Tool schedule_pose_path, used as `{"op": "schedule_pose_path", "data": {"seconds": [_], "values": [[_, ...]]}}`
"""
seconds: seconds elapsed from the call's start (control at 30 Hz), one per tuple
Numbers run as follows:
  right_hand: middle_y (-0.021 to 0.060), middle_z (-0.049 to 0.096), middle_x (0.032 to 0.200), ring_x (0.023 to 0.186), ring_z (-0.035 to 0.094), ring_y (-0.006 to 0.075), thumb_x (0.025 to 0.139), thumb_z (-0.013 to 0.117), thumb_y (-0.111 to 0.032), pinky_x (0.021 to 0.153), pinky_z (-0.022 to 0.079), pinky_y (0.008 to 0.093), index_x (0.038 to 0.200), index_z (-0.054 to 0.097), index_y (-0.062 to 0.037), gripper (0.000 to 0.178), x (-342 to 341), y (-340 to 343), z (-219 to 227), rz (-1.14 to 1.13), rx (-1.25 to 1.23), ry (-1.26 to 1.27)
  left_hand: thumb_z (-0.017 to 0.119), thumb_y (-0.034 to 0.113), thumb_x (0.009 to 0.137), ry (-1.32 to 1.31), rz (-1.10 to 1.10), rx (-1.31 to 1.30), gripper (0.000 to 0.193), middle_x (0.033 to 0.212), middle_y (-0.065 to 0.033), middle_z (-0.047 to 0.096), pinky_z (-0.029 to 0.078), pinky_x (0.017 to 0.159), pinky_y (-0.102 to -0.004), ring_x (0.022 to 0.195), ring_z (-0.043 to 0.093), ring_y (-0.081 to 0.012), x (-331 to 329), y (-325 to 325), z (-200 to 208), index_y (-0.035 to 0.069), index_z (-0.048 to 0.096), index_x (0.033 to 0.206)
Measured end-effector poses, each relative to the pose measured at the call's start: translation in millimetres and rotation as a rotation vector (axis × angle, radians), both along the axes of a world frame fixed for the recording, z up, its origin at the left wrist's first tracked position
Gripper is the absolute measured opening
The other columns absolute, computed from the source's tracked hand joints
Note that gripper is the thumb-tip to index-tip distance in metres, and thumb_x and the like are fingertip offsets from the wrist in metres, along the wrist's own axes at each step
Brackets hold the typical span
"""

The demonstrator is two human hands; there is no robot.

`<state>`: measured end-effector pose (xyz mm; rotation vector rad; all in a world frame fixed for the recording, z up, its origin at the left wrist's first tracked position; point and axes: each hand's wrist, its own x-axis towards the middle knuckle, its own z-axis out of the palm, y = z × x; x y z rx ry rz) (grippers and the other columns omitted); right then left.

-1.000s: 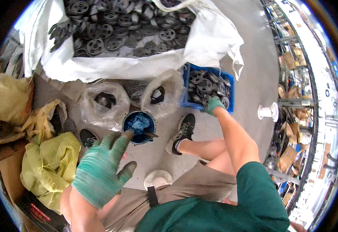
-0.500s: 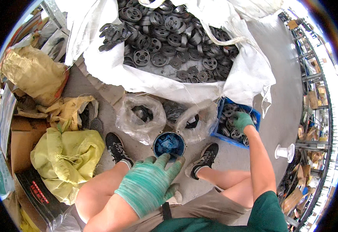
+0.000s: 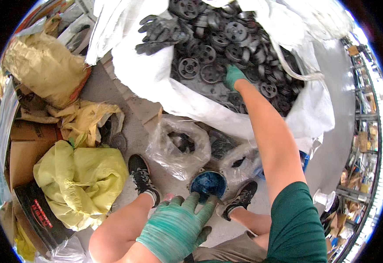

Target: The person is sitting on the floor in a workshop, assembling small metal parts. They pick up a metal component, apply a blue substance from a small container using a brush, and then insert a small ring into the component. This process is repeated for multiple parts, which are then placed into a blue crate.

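My left hand (image 3: 176,228), in a green striped glove, spreads its fingers palm down at the near rim of a round container (image 3: 208,184) with a blue inside. Nothing shows in that hand. My right arm stretches far forward, and my gloved right hand (image 3: 234,78) reaches among black spoked wheels (image 3: 211,73) heaped in a large white woven sack (image 3: 252,115). Its fingertips are hidden against the wheels, so whether it grips one is unclear. A black glove (image 3: 158,34) lies on the heap's left edge.
Two clear plastic bags (image 3: 180,147) with dark parts stand between my feet and the sack. My right arm mostly covers a blue crate (image 3: 304,161). Yellow sacking (image 3: 84,179) and cardboard boxes (image 3: 31,153) are at left. A white spool (image 3: 325,199) and shelving (image 3: 366,131) are at right.
My right hand has left the blue crate and moved forward and left into the wheels in the sack. My left hand stays by the round container. The view has shifted.
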<state>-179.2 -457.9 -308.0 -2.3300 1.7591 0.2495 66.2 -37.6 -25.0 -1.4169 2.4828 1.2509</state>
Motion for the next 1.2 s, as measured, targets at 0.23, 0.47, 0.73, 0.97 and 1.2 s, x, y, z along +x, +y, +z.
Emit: {"op": "schedule_pose_path", "data": {"seconds": [0.23, 0.47, 0.73, 0.97, 1.2], "values": [[0.0274, 0.064, 0.131, 0.123, 0.062, 0.0405, 0.090, 0.065, -0.025, 0.104, 0.049, 0.0439, 0.135, 0.058, -0.0007, 0.052, 27, 59, 68, -0.155, 0.091, -0.127, 0.067, 0.033, 0.089, -0.001, 0.149, 0.017, 0.062, 0.123, -0.0239, 0.062, 0.055, 0.083, -0.0503, 0.098, 0.067, -0.0409, 13, -3, 6, 0.010, 0.051, 0.145], [0.0192, 0.069, 0.098, 0.090, 0.066, 0.0307, 0.078, 0.067, -0.012, 0.083, 0.052, 0.0399, 0.122, 0.059, 0.0020, 0.047, -22, 233, 288, 0.493, 0.156, -0.586, 0.069, 0.039, 0.091, 0.185, 0.494, -0.264, 0.077, 0.126, -0.0325, 0.058, 0.054, 0.089, -0.0527, 0.106, 0.064, -0.0478, 2, -6, 4, 0.002, 0.039, 0.152], [0.0091, 0.066, 0.104, 0.093, 0.064, 0.0188, 0.083, 0.065, -0.008, 0.082, 0.054, 0.0317, 0.123, 0.062, -0.0020, 0.040, -7, 368, 358, 0.435, 0.205, -0.876, 0.059, 0.058, 0.099, 1.272, 0.437, 0.375, 0.071, 0.124, -0.0091, 0.067, 0.053, 0.093, -0.0301, 0.108, 0.065, -0.0154, -24, 18, 6, 0.004, 0.053, 0.145], [0.0208, 0.065, 0.131, 0.116, 0.064, 0.0396, 0.089, 0.072, -0.029, 0.099, 0.051, 0.0465, 0.149, 0.047, -0.0089, 0.068, -43, 449, 211, 0.286, 0.373, -0.186, 0.055, 0.052, 0.103, 1.515, 0.705, 0.542, 0.058, 0.121, -0.0079, 0.068, 0.053, 0.099, -0.0352, 0.113, 0.065, -0.0177, -5, 27, 8, 0.007, 0.055, 0.140], [0.0179, 0.065, 0.131, 0.112, 0.065, 0.0405, 0.091, 0.071, -0.027, 0.095, 0.053, 0.0447, 0.143, 0.057, -0.0233, 0.054, -22, 484, 93, 0.211, 0.470, -0.121, 0.049, 0.070, 0.098, 1.513, 0.834, 0.618, 0.078, 0.126, -0.0130, 0.067, 0.050, 0.103, -0.0365, 0.114, 0.064, -0.0228, -13, 31, 50, 0.001, 0.058, 0.135]]}}
